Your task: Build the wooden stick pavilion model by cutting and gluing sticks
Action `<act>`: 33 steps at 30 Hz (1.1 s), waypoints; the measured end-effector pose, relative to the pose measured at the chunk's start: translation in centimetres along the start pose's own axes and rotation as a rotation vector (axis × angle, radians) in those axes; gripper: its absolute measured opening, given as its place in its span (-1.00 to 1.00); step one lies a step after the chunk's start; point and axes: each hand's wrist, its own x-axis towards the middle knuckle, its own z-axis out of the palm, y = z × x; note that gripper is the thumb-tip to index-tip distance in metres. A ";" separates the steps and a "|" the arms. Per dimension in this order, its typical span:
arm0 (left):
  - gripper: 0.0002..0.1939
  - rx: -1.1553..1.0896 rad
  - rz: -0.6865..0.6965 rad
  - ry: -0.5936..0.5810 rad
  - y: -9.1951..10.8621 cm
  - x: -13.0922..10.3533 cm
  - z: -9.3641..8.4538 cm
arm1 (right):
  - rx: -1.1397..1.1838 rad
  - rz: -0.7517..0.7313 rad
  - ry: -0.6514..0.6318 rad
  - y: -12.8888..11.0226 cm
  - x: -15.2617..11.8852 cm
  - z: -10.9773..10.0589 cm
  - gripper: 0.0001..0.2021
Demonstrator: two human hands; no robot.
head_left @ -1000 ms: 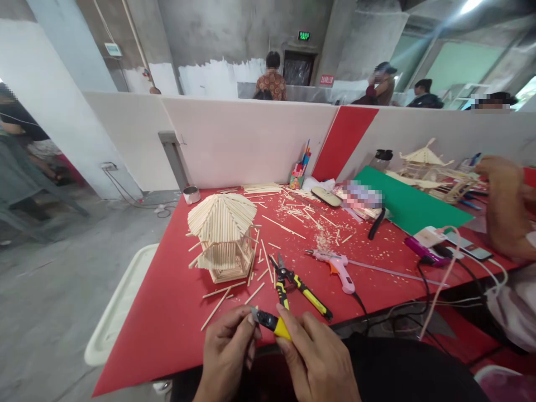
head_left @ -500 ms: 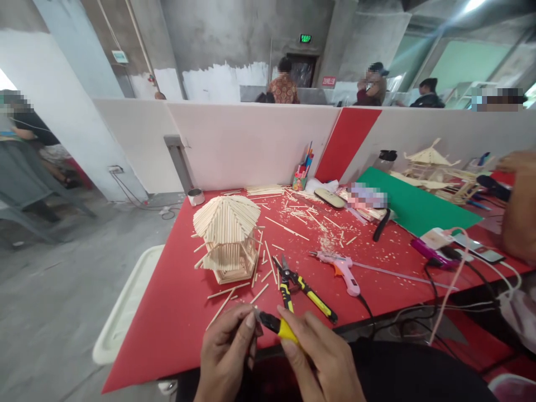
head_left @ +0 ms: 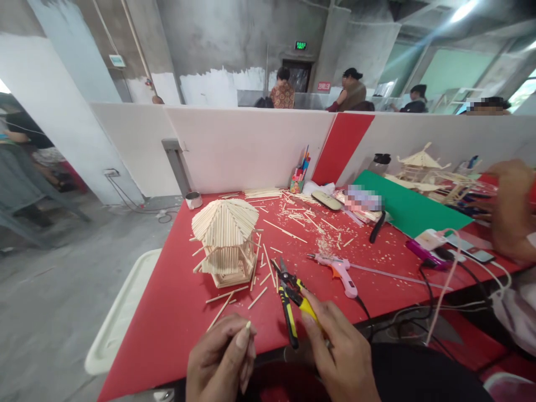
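Observation:
Near the table's front edge, my left hand (head_left: pixel 224 357) is closed in a pinch on a thin wooden stick (head_left: pixel 248 325); only its pale tip shows above the thumb. My right hand (head_left: pixel 341 349) is wrapped round a yellow-and-black utility knife (head_left: pixel 308 308), its front end over the pruning shears (head_left: pixel 288 312). The shears lie on the red tabletop, one handle partly covered by the knife and hand. Behind my left hand stands a small pavilion model (head_left: pixel 226 240) built from round sticks, with loose sticks (head_left: pixel 257 297) beside it.
A pink glue gun (head_left: pixel 341 273) lies right of the shears, its cord trailing off the front edge. Cut sticks and shavings are scattered behind. A pen cup (head_left: pixel 297 183), a tape roll (head_left: pixel 193 200) and a green board (head_left: pixel 412 204) sit further back. Another person's arm (head_left: pixel 513 212) is at right.
My right hand has drawn the knife away from the stick, to the right and slightly up, over the shears. My left hand has shifted slightly left and down, still pinching the stick.

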 end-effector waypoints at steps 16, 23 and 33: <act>-0.70 0.034 -0.002 0.025 -0.4 0.7 -0.6 | 0.227 -0.117 -0.128 -2.7 0.2 1.1 -0.63; -0.66 -0.055 -0.132 0.096 1.2 -0.2 -0.7 | -0.050 -0.083 0.008 -0.4 0.9 1.4 -0.64; -0.70 0.030 -0.005 0.040 0.3 0.7 -0.8 | 0.219 -0.116 -0.088 -3.2 0.3 0.7 -0.63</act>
